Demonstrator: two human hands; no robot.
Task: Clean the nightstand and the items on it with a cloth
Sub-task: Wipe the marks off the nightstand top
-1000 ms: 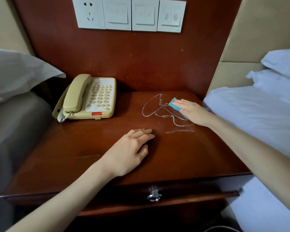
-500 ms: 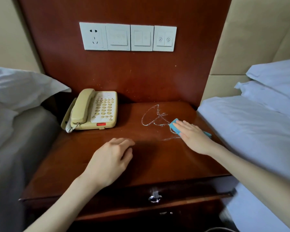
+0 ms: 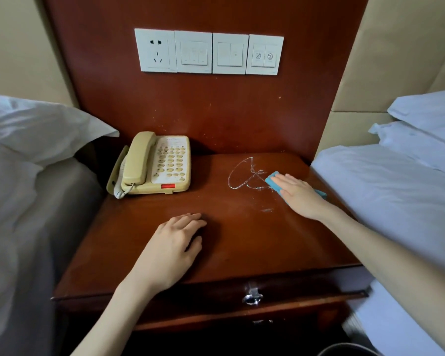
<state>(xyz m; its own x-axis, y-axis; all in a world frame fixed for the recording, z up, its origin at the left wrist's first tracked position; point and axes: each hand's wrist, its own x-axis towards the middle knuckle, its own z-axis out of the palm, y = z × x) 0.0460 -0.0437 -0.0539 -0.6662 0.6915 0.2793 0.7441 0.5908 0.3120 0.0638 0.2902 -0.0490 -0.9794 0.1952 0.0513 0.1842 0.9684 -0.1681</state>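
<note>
R hand (image 3: 297,195), fingers (image 3: 287,182) flat, is pressing blue cloth (image 3: 272,181) on desk (image 3: 242,240) rear-right at white smear (image 3: 239,176), L hand (image 3: 172,250) resting open; wiping in progress, next likely needing leftward sweep over smear.

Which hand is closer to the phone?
Left. The left hand rests just in front of the phone; the right hand presses the blue cloth farther off to the right.

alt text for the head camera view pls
A person's right hand presses a blue cloth flat on a wooden nightstand, beside a white streaky mark; the left hand rests on the top. A beige telephone sits back left.
</note>
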